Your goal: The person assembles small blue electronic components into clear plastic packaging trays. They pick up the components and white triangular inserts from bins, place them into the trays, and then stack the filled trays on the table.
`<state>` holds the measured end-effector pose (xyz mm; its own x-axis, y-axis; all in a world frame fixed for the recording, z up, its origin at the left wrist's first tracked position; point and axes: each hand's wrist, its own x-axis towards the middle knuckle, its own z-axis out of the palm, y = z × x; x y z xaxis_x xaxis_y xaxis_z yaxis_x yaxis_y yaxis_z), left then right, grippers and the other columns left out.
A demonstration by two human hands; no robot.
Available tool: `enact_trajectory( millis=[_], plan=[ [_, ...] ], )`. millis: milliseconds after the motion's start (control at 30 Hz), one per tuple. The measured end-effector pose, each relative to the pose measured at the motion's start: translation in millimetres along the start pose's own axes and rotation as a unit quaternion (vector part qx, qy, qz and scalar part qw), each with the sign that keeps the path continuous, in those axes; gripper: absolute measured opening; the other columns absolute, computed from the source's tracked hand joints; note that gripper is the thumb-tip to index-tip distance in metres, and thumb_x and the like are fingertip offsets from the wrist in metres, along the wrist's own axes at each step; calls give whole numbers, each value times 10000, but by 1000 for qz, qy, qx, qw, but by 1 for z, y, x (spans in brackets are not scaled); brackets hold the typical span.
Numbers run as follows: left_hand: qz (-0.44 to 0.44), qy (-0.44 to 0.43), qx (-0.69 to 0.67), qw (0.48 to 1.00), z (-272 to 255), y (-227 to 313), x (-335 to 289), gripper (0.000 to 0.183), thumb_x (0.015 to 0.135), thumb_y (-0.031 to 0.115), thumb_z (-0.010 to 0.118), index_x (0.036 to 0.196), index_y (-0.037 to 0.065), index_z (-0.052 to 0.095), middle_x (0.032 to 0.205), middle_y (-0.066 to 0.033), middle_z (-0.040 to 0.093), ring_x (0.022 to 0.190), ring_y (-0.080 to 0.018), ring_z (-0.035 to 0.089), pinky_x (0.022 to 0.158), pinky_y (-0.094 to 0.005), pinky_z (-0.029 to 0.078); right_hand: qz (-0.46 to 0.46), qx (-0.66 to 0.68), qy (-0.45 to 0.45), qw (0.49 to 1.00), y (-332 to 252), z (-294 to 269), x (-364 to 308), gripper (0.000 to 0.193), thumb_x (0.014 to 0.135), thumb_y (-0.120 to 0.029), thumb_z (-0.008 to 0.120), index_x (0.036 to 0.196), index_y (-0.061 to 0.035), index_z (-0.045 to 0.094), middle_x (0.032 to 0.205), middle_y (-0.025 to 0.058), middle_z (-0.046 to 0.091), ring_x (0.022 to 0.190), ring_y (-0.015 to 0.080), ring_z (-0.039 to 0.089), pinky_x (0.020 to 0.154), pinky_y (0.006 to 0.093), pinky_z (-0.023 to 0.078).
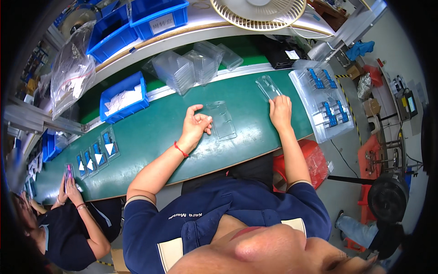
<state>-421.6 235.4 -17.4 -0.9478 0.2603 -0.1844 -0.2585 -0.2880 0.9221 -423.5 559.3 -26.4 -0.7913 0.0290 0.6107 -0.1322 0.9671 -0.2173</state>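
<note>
In the middle of the green table [182,157], a clear plastic blister tray [224,124] lies flat. My left hand [196,125] is at its left edge, palm turned partly up, fingers loosely bent and apart, with nothing seen in them. A red cord circles that wrist. Further right, my right hand [280,110] has its fingertips on the near end of a second clear plastic piece [268,86], long and narrow. The fingers look closed on that end, though the grip itself is partly hidden.
Stacked clear trays [175,71] stand at the back. A blue bin [124,98] holds white pieces. At right, a large clear tray [326,130] carries several blue parts. Packs with white triangles [98,155] lie left, beside a co-worker's hands [68,189]. A fan [260,11] stands above.
</note>
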Motion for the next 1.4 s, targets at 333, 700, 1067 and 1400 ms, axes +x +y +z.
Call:
enact_trajectory(
  millis=[333,700,1067,1400],
  plan=[
    [-19,-20,41,999,39,-13,7,451,912,8,588,1298,-31,357,953,-135,606,798,-181,649,658,-281,586,-46,51,11,998,-38,-27,-33,234,747,-151,752,697,-76,536,762,84,551,791,306,531,745,412,413],
    [122,-93,145,977,39,-32,3,291,886,-9,587,1168,1,517,883,-48,577,706,-86,582,572,-233,527,-47,96,-69,992,-62,78,152,624,652,-399,819,1083,20,651,1045,193,645,1048,356,555,938,416,450],
    [176,-114,259,943,32,-26,6,141,881,33,606,1013,-15,602,756,-29,601,619,-66,569,548,-230,485,103,7,-243,965,-25,105,178,647,520,-402,786,980,40,677,985,237,678,968,345,654,865,398,510],
    [182,-118,262,940,32,-24,5,99,872,39,624,959,-6,620,720,-17,594,602,-60,543,542,-236,452,139,56,-195,969,-15,80,169,793,522,-316,826,1158,68,550,1114,250,601,1053,358,596,916,405,492]
  ],
)
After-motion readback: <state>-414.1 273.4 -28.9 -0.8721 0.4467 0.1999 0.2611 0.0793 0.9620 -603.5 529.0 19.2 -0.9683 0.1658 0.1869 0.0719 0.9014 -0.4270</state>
